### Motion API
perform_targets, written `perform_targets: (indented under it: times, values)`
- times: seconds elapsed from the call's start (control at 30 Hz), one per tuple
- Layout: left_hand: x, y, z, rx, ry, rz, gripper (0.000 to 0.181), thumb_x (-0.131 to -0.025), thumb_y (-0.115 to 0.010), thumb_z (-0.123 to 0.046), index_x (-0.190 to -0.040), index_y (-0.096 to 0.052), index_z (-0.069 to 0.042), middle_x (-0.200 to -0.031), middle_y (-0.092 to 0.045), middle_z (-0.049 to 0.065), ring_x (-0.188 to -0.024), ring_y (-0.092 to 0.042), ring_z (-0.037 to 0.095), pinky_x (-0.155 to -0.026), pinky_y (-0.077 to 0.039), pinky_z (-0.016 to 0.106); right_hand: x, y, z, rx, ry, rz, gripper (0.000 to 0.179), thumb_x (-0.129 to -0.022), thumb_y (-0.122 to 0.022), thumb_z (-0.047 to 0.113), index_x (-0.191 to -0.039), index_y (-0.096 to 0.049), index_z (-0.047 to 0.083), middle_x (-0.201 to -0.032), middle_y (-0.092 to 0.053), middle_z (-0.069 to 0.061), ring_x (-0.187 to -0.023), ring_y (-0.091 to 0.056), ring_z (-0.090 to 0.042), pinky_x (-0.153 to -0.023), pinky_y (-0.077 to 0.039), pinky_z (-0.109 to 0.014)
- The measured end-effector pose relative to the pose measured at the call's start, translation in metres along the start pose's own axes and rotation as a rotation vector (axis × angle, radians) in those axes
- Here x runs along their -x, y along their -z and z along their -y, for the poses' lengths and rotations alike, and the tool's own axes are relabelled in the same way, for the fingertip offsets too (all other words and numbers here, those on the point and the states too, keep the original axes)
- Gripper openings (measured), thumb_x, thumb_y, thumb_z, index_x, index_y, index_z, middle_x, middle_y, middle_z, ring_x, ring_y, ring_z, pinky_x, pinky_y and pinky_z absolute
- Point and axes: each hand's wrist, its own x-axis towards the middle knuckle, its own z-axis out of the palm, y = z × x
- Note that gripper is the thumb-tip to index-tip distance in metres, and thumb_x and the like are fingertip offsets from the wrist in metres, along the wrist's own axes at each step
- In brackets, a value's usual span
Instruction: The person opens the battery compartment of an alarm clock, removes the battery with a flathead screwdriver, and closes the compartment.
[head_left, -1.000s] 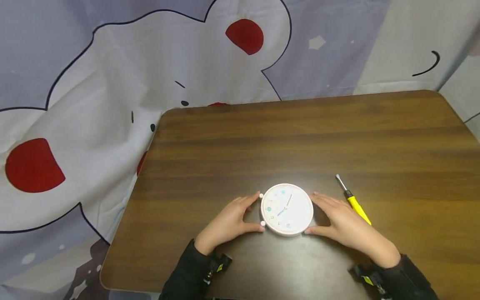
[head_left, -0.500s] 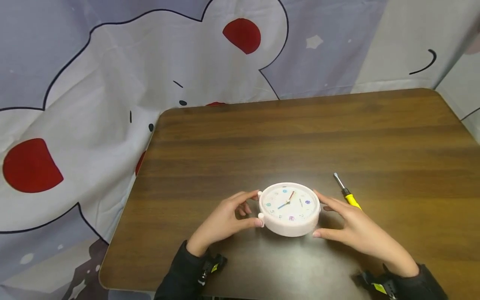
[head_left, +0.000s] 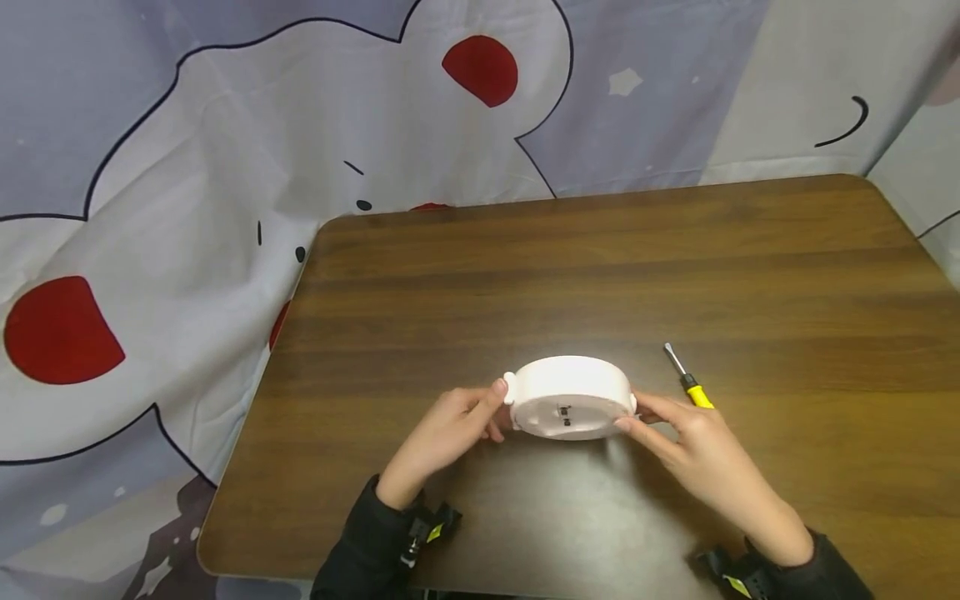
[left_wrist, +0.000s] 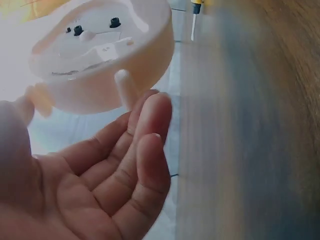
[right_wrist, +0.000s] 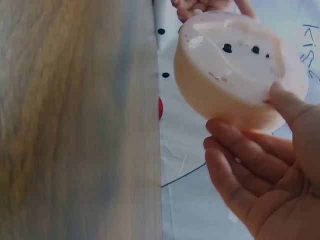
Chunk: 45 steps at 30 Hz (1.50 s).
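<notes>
A round pale pink alarm clock is held up between both hands, tilted so that its back faces the person and its dial is hidden. Black knobs show on the back in the right wrist view. My left hand grips the side with the two stubby feet, its thumb at one foot. On the opposite side my right hand pinches the rim, thumb on the back edge and fingers around the side wall.
Beyond the right hand a screwdriver with a yellow handle lies on the brown wooden table. A printed cloth hangs behind the table and along its left side.
The clock has been tipped up: its dial faced upward before, now its side wall and back show. The right thumb has come onto the clock's back edge.
</notes>
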Motion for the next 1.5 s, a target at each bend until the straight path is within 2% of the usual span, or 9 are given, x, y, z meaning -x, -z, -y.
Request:
perform_targets:
  times: [0.13,0.27,0.43,0.57,0.73,0.97,1.07,1.3,1.5]
  values:
    - [0.000,-0.003,-0.002,-0.070,0.024,0.005,0.070,-0.109,-0.027,-0.052,-0.079,-0.074,-0.010,-0.067,-0.066,0.000,-0.065,-0.066,0.024,-0.067,-0.048,0.033,0.002,-0.003,0.007,0.007,-0.091,0.055,0.015,-0.090,-0.076,0.011,-0.105,-0.075,0.012,-0.091,-0.071,0.010,-0.083,-0.067,-0.008,-0.072,-0.054,-0.026]
    - [0.002,-0.008,-0.006,-0.165,0.071,0.012,0.082,-0.108,-0.014,-0.058,-0.071,-0.071,-0.012,-0.062,-0.063,-0.002,-0.060,-0.060,0.016,-0.069,-0.046,0.034,0.002,-0.004,0.013,0.053,-0.165,0.122,0.005,-0.097,-0.069,0.019,-0.096,-0.070,0.014,-0.075,-0.059,0.012,-0.067,-0.051,-0.003,-0.058,-0.045,-0.028]
    - [0.003,-0.013,-0.008,-0.214,0.120,-0.017,0.090,-0.104,-0.006,-0.063,-0.065,-0.068,-0.011,-0.058,-0.060,-0.003,-0.056,-0.056,0.014,-0.065,-0.045,0.034,0.002,-0.007,0.019,0.122,-0.196,0.183,0.020,-0.101,-0.064,0.023,-0.083,-0.058,0.016,-0.062,-0.036,0.013,-0.055,-0.036,-0.003,-0.050,-0.032,-0.023]
    - [0.000,-0.015,-0.008,-0.269,0.116,-0.044,0.092,-0.105,-0.005,-0.062,-0.059,-0.066,-0.010,-0.054,-0.056,-0.004,-0.053,-0.053,0.016,-0.062,-0.044,0.034,0.002,-0.010,0.019,0.174,-0.174,0.211,0.028,-0.101,-0.063,0.022,-0.077,-0.051,0.018,-0.061,-0.031,0.014,-0.053,-0.033,-0.004,-0.049,-0.030,-0.023]
    - [-0.006,-0.018,-0.007,-0.315,0.126,-0.046,0.092,-0.105,-0.006,-0.062,-0.060,-0.068,-0.012,-0.054,-0.055,-0.004,-0.054,-0.052,0.016,-0.060,-0.044,0.034,0.003,-0.014,0.016,0.220,-0.171,0.254,0.029,-0.102,-0.061,0.022,-0.075,-0.050,0.017,-0.061,-0.033,0.011,-0.055,-0.036,-0.008,-0.050,-0.032,-0.025]
    - [-0.017,-0.022,0.005,-0.254,0.133,0.002,0.089,-0.106,-0.010,-0.060,-0.058,-0.068,-0.014,-0.051,-0.055,-0.002,-0.049,-0.049,0.016,-0.055,-0.040,0.033,0.005,-0.021,0.011,0.237,-0.259,0.351,0.031,-0.106,-0.054,0.027,-0.079,-0.052,0.013,-0.063,-0.038,0.004,-0.060,-0.040,-0.015,-0.055,-0.036,-0.031]
    - [-0.021,-0.022,0.009,-0.257,0.140,0.004,0.088,-0.107,-0.011,-0.058,-0.056,-0.066,-0.013,-0.052,-0.055,-0.002,-0.050,-0.047,0.017,-0.055,-0.039,0.032,0.004,-0.023,0.010,0.224,-0.288,0.393,0.032,-0.107,-0.051,0.030,-0.080,-0.053,0.012,-0.064,-0.039,0.003,-0.062,-0.041,-0.016,-0.057,-0.037,-0.032]
    - [-0.031,-0.022,0.013,-0.295,0.169,0.016,0.085,-0.110,-0.014,-0.052,-0.053,-0.064,-0.013,-0.052,-0.055,-0.001,-0.049,-0.046,0.018,-0.055,-0.037,0.031,-0.002,-0.029,0.004,0.209,-0.337,0.469,0.039,-0.110,-0.042,0.035,-0.083,-0.056,0.011,-0.068,-0.045,0.000,-0.066,-0.048,-0.018,-0.061,-0.041,-0.036]
    - [-0.036,-0.025,0.015,-0.371,0.183,0.009,0.078,-0.110,-0.017,-0.047,-0.053,-0.060,-0.015,-0.054,-0.055,0.000,-0.052,-0.049,0.018,-0.059,-0.040,0.032,-0.007,-0.032,0.001,0.209,-0.384,0.504,0.037,-0.109,-0.043,0.032,-0.089,-0.061,0.007,-0.074,-0.054,-0.003,-0.075,-0.059,-0.023,-0.067,-0.047,-0.043]
